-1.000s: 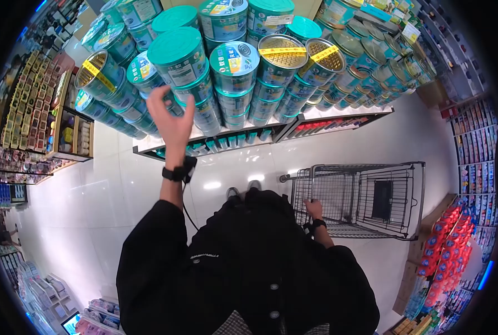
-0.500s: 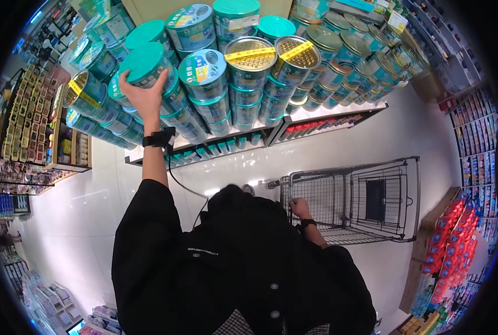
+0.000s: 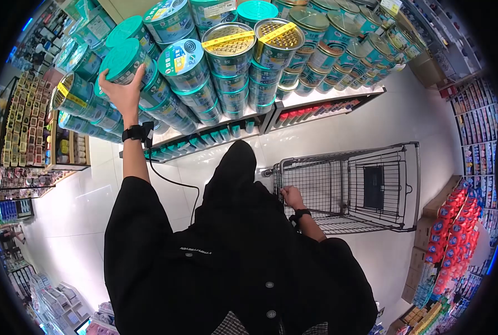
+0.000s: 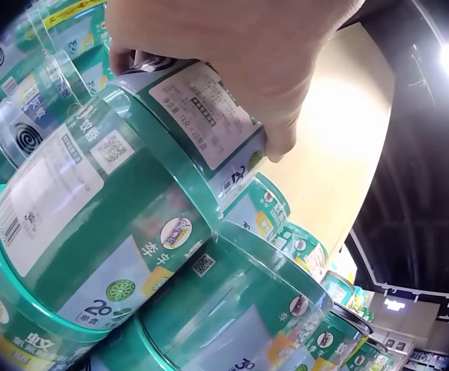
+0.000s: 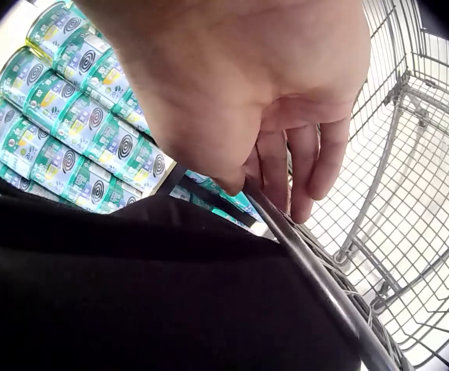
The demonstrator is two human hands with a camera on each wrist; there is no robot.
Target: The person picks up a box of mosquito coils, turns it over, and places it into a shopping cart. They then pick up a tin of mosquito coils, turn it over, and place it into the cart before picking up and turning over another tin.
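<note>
My left hand (image 3: 123, 95) grips a green-lidded tub of mosquito coils (image 3: 125, 57) at the top of a stack, thumb on one side and fingers on the other. In the left wrist view the hand (image 4: 232, 46) spans this tub (image 4: 201, 116), which is tilted in that view and sits against the rim of the larger-looking tub (image 4: 124, 209) below. Low on the right, my right hand (image 3: 292, 196) holds the end rail of a metal shopping cart (image 3: 316, 158). Seen from the right wrist, its fingers (image 5: 306, 162) curl over the rail (image 5: 317, 274).
Stacked coil tubs (image 3: 184, 64) fill the display shelf (image 3: 265, 120), some with yellow-banded metal lids (image 3: 228, 39). The cart stands beside my body on the pale floor (image 3: 64, 223). Red packages (image 3: 455, 234) are piled at the right, and a goods rack (image 3: 28, 123) stands left.
My left hand has gone from hovering open beside the stack to gripping the top tub. The display has shifted left in the head view; the right hand stays on the cart.
</note>
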